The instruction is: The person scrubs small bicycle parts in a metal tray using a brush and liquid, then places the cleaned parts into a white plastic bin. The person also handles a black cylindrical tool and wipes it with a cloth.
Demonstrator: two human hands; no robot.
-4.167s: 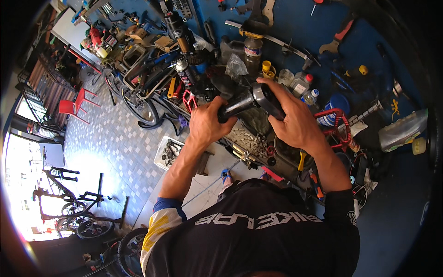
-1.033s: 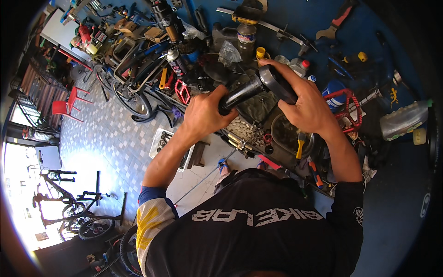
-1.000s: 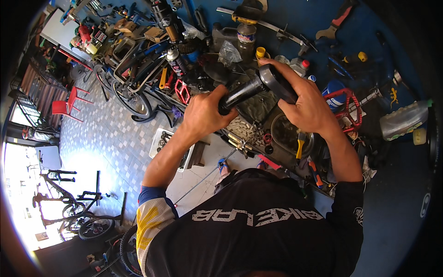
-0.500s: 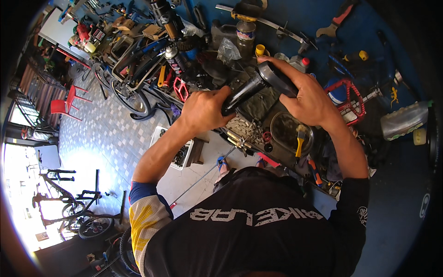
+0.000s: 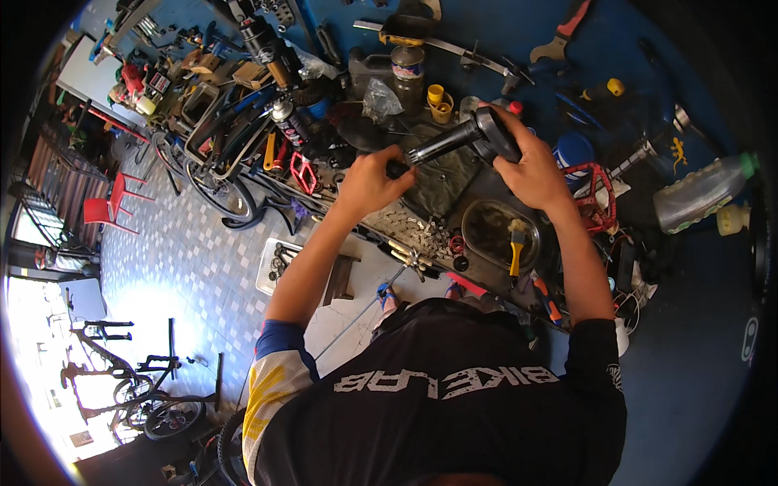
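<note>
As right grip point(image 5: 532, 172) clasps it, the tube point(image 5: 442, 147) slants rightward beyond the pan point(image 5: 486, 233); left grip point(image 5: 366, 186) pinches its hidden end.

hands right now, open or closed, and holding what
Left hand: closed, pinching a small dark piece by the narrow end of the black tubular part.
Right hand: closed, holding the wide end of the black tubular part.

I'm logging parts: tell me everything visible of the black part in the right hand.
The black part has a straight, round, glossy shaft, perhaps metal, joined to a thicker, curved head. It is held slanted above the cluttered workbench, shaft pointing toward the picture's lower left. The right hand grips the head; the left hand is beside the shaft's free end, but contact there is unclear.
</note>
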